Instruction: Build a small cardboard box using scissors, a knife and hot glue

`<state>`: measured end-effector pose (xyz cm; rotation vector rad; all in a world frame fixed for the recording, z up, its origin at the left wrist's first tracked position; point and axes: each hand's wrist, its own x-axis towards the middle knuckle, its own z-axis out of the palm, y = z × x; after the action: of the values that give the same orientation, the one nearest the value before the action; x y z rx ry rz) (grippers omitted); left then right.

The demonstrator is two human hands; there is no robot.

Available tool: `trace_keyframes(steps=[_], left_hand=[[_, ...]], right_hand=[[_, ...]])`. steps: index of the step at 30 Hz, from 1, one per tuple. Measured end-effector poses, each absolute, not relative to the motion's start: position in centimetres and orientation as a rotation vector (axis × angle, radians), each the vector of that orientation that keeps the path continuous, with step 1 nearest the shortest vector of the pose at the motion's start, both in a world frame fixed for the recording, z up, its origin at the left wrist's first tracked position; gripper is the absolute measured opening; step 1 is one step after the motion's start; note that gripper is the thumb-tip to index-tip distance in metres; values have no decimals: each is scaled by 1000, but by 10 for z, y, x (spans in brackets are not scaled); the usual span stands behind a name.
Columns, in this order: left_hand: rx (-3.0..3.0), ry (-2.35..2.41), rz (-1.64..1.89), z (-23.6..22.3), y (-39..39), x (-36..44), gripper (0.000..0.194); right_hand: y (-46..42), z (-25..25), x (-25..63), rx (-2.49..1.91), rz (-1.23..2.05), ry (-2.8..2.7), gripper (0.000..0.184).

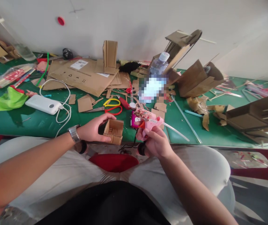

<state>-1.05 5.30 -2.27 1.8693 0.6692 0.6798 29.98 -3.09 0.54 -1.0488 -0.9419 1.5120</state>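
Observation:
My left hand [94,128], with a metal watch at the wrist, is closed around a small open cardboard box [114,131] at the table's front edge. In my right hand [156,137] is a pink hot glue gun [151,122], its nozzle end pointing left and a clear glue stick [177,132] sticking out of its back. A magenta object [134,119] shows just behind the glue gun; its kind I cannot make out. Scissors [110,107] with yellow and red handles lie beyond the box.
A white power bank [43,104] with a cable lies at left. Flat cardboard [82,75] covers the back, with an upright cardboard piece [110,56]. A water bottle [159,64] stands behind a blurred bright screen [152,89]. Cardboard structures [195,79] stand at right on the green table [134,137].

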Motion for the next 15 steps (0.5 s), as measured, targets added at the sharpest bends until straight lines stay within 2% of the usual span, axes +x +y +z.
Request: trace_keyframes(steps=[10,15], left_hand=[[1863,827,982,-23,46,-14,89],[1850,893,1002,-21,33,-13,93]], right_hand=[[-30,6,298,-926,1608,-874,35],[-34,4,295,-923,1627,-923,38]])
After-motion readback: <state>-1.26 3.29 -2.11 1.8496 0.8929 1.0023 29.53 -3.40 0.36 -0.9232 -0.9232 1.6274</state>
